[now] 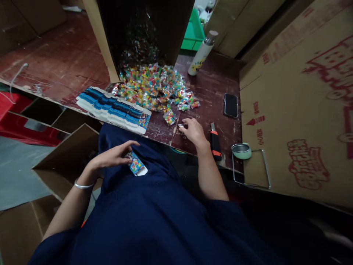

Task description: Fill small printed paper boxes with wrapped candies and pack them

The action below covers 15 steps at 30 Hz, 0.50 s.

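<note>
My left hand point(114, 156) is over my lap, thumb and fingers closed on a small printed cardboard box point(136, 165) in blue and bright colours. The box's white flap points away from the hand. At the table's front edge, my right hand point(194, 131) has its fingertips together on a small clear candy bag point(181, 126), mostly hidden by the fingers. One loose candy bag point(170, 117) lies just left of it. Behind, a heap of clear bags of colourful candy point(154, 86) spills from an upended carton point(111, 70).
A row of flat overlapping printed boxes point(113, 108) lies along the table edge. To the right are an orange-black box cutter point(215, 143), a phone point(230, 105), a white bottle point(202, 53) and a metal-lined cup point(241, 151). A large carton point(298, 110) walls the right side.
</note>
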Motion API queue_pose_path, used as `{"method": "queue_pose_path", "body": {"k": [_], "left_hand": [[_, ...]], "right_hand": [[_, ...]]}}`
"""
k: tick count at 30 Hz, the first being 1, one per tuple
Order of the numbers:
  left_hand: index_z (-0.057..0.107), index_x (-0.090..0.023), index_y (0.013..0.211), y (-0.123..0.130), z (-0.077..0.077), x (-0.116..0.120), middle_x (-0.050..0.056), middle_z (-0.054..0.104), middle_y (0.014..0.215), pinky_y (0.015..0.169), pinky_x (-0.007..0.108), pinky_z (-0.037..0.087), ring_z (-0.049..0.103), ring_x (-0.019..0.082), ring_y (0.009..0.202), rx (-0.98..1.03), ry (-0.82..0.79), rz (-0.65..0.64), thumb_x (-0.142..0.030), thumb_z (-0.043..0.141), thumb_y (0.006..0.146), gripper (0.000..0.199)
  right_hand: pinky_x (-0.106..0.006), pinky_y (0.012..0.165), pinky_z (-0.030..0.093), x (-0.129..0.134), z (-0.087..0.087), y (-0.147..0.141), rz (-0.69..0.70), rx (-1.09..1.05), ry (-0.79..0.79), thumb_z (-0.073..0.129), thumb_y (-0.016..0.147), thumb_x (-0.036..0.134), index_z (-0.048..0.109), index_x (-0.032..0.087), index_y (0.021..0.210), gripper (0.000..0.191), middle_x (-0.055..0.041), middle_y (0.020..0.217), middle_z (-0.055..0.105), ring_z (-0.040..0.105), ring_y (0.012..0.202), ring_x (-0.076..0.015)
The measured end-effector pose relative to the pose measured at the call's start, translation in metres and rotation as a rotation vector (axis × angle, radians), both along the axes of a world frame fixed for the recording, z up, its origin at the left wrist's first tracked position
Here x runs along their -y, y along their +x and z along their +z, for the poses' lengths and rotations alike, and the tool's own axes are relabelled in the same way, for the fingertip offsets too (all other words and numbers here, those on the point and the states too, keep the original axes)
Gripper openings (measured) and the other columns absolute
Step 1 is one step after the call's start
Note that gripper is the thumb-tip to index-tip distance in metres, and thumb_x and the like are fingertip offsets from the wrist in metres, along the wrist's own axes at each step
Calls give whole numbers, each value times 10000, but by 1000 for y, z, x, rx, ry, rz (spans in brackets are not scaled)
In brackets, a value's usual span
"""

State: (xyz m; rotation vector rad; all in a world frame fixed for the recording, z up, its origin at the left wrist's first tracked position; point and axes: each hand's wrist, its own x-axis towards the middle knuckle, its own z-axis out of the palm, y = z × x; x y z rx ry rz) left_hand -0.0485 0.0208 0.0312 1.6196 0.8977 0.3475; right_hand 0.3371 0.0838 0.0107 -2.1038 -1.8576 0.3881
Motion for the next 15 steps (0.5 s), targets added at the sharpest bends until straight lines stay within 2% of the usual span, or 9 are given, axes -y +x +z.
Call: {"method": "queue_pose_path", "body": {"k": [1, 3, 5, 7, 8, 11, 13, 15], "left_hand": [[647, -237, 1299, -7, 4, -2, 29, 729, 991, 734, 246, 557, 700, 169, 831, -35, 30, -78, -235, 789, 787, 531], [735, -232, 1166, -16, 11, -3, 44, 762, 1034, 782, 257, 556, 721, 199, 891, -79, 46, -198, -244, 793, 782, 389], [765, -211, 1036, -17, 13, -3, 45, 775, 994, 787, 269, 553, 723, 218, 895, -113, 39, -208, -274, 791, 791, 255], [753, -193, 1001, -10, 11, -1, 41, 765, 932, 741, 270, 547, 707, 209, 838, -120, 40, -85, -306, 768, 824, 211], [742, -188, 1013, -3, 8, -1, 41, 760, 929, 728, 271, 547, 701, 203, 826, -92, 39, 9, -315, 761, 834, 220], [704, -176, 1044, 19, -5, 3, 49, 763, 956, 740, 290, 574, 713, 191, 824, 101, 2, 271, -304, 787, 805, 283], [691, -168, 1022, 35, -13, 6, 55, 777, 953, 767, 315, 597, 735, 195, 823, 213, -34, 380, -302, 824, 762, 321], [683, -165, 998, 48, -17, 11, 59, 792, 950, 801, 344, 613, 755, 208, 833, 261, -62, 454, -320, 841, 743, 338]], "right_hand": [[-370, 850, 512, -1, -4, 2, 29, 6, -30, 739, 843, 223, 740, 195, 1097, 256, -98, 1037, 724, 676, 915, -254], [-371, 848, 517, -1, -9, 1, 47, 18, -39, 704, 864, 220, 742, 194, 986, 131, -89, 977, 725, 677, 890, -249], [-384, 852, 527, 0, -10, -4, 37, 21, -5, 700, 853, 212, 720, 191, 877, 38, -100, 960, 717, 678, 879, -253], [-396, 825, 549, 3, -7, -10, 13, -72, 44, 716, 826, 208, 680, 195, 800, 47, -97, 920, 713, 682, 828, -246], [-395, 788, 564, 5, -4, -14, -2, -187, 67, 728, 818, 226, 657, 201, 781, 84, -81, 871, 709, 682, 777, -236], [-368, 639, 596, 17, 12, -38, -8, -722, 96, 792, 791, 368, 620, 217, 797, 229, -16, 730, 695, 676, 629, -201], [-352, 623, 613, 29, 26, -63, 88, -1002, 68, 850, 743, 427, 638, 214, 822, 310, -15, 757, 728, 702, 636, -191], [-335, 616, 614, 42, 37, -88, 162, -1108, 43, 856, 758, 451, 664, 212, 848, 319, -22, 785, 749, 721, 656, -187]]}}
